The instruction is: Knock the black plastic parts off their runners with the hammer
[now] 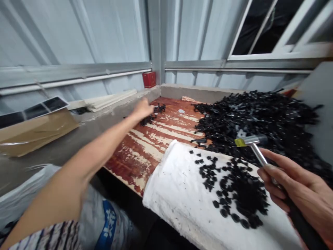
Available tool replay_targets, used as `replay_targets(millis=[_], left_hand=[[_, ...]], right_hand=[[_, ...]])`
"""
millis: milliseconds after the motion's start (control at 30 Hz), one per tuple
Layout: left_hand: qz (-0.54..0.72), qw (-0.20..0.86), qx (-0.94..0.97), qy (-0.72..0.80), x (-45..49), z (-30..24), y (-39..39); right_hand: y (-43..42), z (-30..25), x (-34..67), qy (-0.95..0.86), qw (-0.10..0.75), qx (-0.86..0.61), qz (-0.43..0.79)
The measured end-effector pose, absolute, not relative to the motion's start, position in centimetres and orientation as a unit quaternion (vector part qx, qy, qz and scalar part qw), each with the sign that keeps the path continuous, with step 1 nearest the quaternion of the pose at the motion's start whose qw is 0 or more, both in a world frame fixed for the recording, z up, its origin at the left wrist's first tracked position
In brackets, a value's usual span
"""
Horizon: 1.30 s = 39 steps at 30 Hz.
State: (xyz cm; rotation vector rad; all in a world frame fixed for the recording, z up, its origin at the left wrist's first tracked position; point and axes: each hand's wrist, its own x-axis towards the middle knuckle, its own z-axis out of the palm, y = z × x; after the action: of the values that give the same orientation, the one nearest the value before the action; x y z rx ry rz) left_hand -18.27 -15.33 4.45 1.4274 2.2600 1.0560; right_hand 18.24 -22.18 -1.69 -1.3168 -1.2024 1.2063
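Observation:
My right hand (pixel 291 180) is closed around a small hammer (pixel 257 149) with a metal head, a yellow face and a black grip. It is held above the edge of a white padded cloth (pixel 171 187). Many small round black parts (pixel 241 191) lie scattered on that cloth. My left arm reaches far across the board, and my left hand (pixel 143 109) is at a small pile of black pieces (pixel 157 109). Motion blurs its fingers, so whether they hold anything cannot be made out.
A big heap of black plastic pieces (pixel 260 114) covers the right side of the worn red-brown board (pixel 135 156). A red box (pixel 149 79) stands in the corner by the metal walls. Cardboard (pixel 39 132) lies at left, with a plastic sack (pixel 104 218) below the board.

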Motion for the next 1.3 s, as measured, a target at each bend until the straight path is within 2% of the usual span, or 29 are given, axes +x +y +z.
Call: replay_targets(millis=[100,133,167,333,467,767,800,900,1000,1200,1300], left_hand=[[0.358,0.028,0.475,0.804,-19.5,5.0,-12.8],[0.297,-0.010,0.521,0.800,-18.8,4.1,-12.1],[0.268,0.005,0.560,0.784,-17.6,3.0,-11.5],[0.167,0.144,0.731,0.646,-8.2,-4.2,-9.1],[0.157,0.185,0.766,0.596,-4.0,-6.8,-7.5],[0.233,0.354,0.673,0.606,-6.0,-4.4,-8.7],[0.254,0.396,0.654,0.592,-6.1,-3.9,-9.5],[0.310,0.620,0.542,0.476,-6.0,-2.8,-12.8],[0.268,0.728,0.479,0.411,-5.4,-2.7,-16.6],[0.224,0.808,0.393,0.377,-5.0,-3.6,-21.6],[0.238,0.818,0.384,0.356,-5.5,-4.1,-22.5]], right_hand=[[-22.6,-2.1,19.9,-0.399,0.513,-0.559,0.515],[-22.6,-2.4,20.3,-0.376,0.516,-0.566,0.522],[-22.6,-2.8,20.6,-0.359,0.518,-0.571,0.527],[-22.4,-4.4,21.3,-0.374,0.505,-0.553,0.547],[-23.1,-4.5,21.6,-0.381,0.498,-0.562,0.539],[-23.9,-4.8,21.6,-0.391,0.489,-0.548,0.555],[-23.8,-4.7,21.2,-0.403,0.480,-0.541,0.561],[-23.4,-4.1,19.7,-0.449,0.473,-0.521,0.550],[-23.2,-3.2,18.1,-0.513,0.461,-0.500,0.524],[-24.6,-2.7,16.2,-0.603,0.355,-0.470,0.538],[-25.5,-3.5,15.6,-0.569,0.360,-0.470,0.571]])
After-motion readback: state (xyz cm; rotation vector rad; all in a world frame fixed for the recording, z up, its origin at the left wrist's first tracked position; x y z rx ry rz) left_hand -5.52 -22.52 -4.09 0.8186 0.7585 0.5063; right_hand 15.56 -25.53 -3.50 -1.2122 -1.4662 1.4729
